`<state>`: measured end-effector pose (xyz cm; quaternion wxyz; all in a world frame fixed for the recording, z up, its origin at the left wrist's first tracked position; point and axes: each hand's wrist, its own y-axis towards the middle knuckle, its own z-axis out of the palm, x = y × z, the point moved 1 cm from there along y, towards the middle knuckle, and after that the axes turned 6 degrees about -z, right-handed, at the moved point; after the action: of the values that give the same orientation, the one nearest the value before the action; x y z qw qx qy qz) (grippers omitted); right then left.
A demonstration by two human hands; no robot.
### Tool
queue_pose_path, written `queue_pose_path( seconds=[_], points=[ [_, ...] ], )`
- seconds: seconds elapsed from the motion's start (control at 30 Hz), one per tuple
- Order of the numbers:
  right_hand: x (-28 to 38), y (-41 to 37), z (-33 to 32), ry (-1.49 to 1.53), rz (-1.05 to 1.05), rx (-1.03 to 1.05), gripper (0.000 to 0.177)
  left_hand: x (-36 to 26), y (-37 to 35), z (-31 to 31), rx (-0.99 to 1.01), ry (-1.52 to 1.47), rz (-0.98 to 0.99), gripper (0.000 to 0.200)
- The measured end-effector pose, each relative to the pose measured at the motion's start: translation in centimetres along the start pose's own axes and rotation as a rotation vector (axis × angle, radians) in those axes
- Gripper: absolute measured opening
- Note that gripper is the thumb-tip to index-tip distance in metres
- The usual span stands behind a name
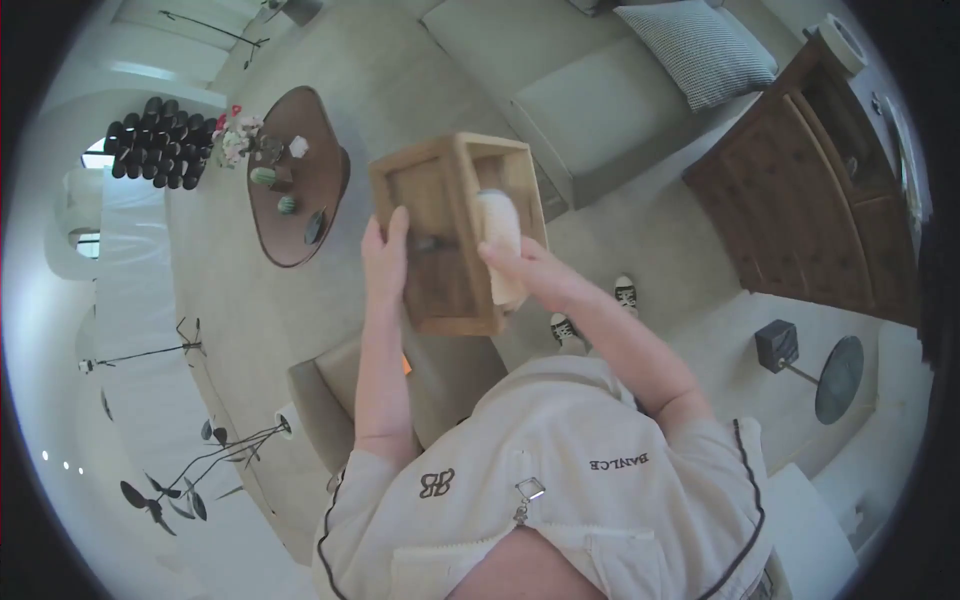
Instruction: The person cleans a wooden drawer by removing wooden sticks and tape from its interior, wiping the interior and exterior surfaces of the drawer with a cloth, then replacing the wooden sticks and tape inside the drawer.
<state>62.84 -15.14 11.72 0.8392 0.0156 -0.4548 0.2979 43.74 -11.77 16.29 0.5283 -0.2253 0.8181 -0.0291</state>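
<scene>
A light-brown wooden box [432, 290] with a framed side panel is held up in front of my chest, tilted, one open face turned to the right. My left hand [385, 260] grips its left edge, thumb on the panel and fingers mostly hidden behind it. My right hand [525, 272] is closed around a folded white cloth [500, 215], which lies against the open face of the box. The cloth is slightly blurred. Most of the box's inside is hidden by the cloth and hand.
Beyond the box stand a brown coffee table [270, 225] with ornaments and a light sofa [590, 120] with a striped cushion [695, 55]. To the right is a wooden cabinet [790, 190]. A beige armchair [450, 385] is below the box, beside my shoes [625, 292].
</scene>
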Motion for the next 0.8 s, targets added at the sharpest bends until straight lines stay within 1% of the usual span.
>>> queue_pose_path(
  seconds=[0.03, 0.07, 0.1, 0.17, 0.2, 0.27, 0.3, 0.37, 0.4, 0.43, 0.47, 0.5, 0.57, 0.6, 0.67, 0.7, 0.77, 0.8],
  points=[
    [0.2, 0.7, 0.2, 0.023, -0.001, -0.179, 0.045, -1.0, 0.3, 1.4, -0.028, 0.095, 0.055, 0.031],
    [0.4, 1.5, 0.4, 0.047, -0.004, -0.358, 0.057, -2.0, 0.7, 2.6, -0.057, 0.188, 0.111, 0.034],
    [1.0, 1.7, 0.5, 0.059, -0.009, -0.455, 0.064, -3.0, 0.9, 3.7, -0.065, 0.233, 0.142, 0.037],
    [2.5, 0.4, 0.1, 0.091, -0.185, -0.589, 0.081, -4.9, 0.2, 5.6, 0.017, 0.393, 0.131, 0.039],
    [2.4, -0.8, -0.8, 0.098, -0.234, -0.629, 0.085, -5.5, -0.7, 6.5, 0.044, 0.432, 0.133, 0.040],
    [1.3, -3.6, -4.3, 0.264, -0.455, -0.662, 0.079, -7.0, -2.4, 9.3, 0.340, 0.413, 0.219, 0.041],
    [0.8, -4.8, -5.7, 0.295, -0.516, -0.680, 0.078, -7.5, -2.0, 10.0, 0.427, 0.400, 0.244, 0.043],
    [-0.9, -7.1, -8.1, 0.583, -0.426, -0.773, 0.049, -8.3, 0.7, 10.7, 0.535, 0.321, 0.625, 0.053],
    [-2.1, -8.1, -8.9, 0.656, -0.404, -0.793, 0.042, -8.4, 1.5, 10.9, 0.558, 0.297, 0.719, 0.057],
    [-3.5, -9.1, -9.4, 0.711, -0.488, -0.767, 0.043, -8.3, 1.9, 11.4, 0.498, 0.264, 0.838, 0.053],
    [-5.0, -10.2, -10.0, 0.763, -0.574, -0.738, 0.043, -8.1, 2.3, 11.8, 0.435, 0.226, 0.954, 0.054],
    [-6.1, -11.0, -10.5, 0.786, -0.625, -0.731, 0.043, -7.6, 1.8, 13.1, 0.411, 0.200, 1.014, 0.056],
    [-7.3, -12.2, -11.4, 0.757, -0.734, -0.661, 0.054, -5.5, -1.3, 17.4, 0.699, 0.392, 1.060, 0.059],
    [-7.4, -13.1, -11.7, 0.746, -0.767, -0.652, 0.056, -4.8, -2.2, 19.1, 0.780, 0.436, 1.076, 0.060],
    [-6.7, -14.5, -11.0, 0.754, -0.805, -0.733, 0.051, -4.0, -1.9, 20.8, 0.885, 0.536, 1.062, 0.062],
    [-6.3, -15.3, -10.7, 0.759, -0.818, -0.758, 0.050, -3.9, -2.1, 21.5, 0.917, 0.564, 1.061, 0.063],
    [-5.5, -16.9, -10.0, 0.813, -0.863, -0.836, 0.041, -4.4, -3.4, 22.1, 0.752, 0.373, 1.174, 0.062],
    [-5.6, -17.8, -10.2, 0.831, -0.878, -0.860, 0.039, -4.2, -4.2, 22.7, 0.717, 0.326, 1.202, 0.062]
  ],
)
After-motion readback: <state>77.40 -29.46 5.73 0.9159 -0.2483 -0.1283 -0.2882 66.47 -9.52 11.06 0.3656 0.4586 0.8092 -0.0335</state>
